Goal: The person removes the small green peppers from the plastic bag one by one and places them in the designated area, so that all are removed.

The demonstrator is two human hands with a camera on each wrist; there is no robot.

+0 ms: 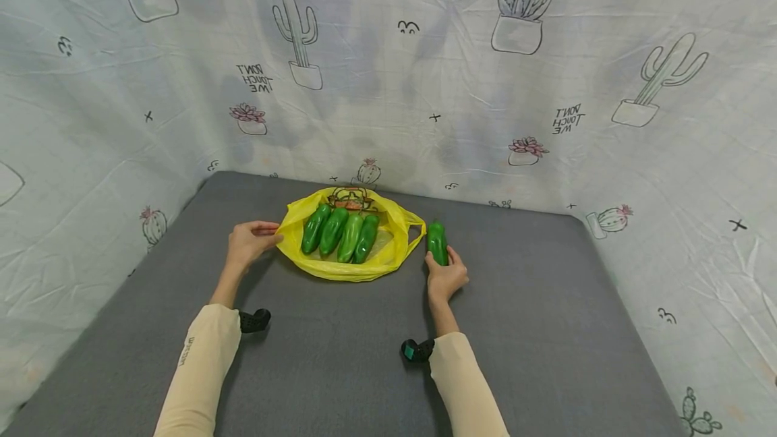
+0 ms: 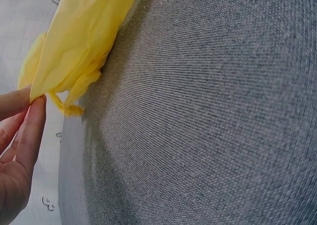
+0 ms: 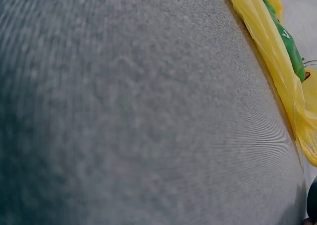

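Observation:
A yellow plastic bag lies with its mouth spread open on the table, a loop handle at its right side. Several glossy green peppers lie side by side within it. At the bag's left rim my left hand pinches the plastic; the left wrist view shows thumb and fingertips on the bag's edge. Just right of the handle, my right hand holds another green pepper by its near end. In the right wrist view that hand is almost wholly out of frame; one bagged pepper shows.
Grey cloth covers the table. A white curtain printed with cacti hangs along the back and both sides. Each wrist wears a black camera mount, the left one and the right one.

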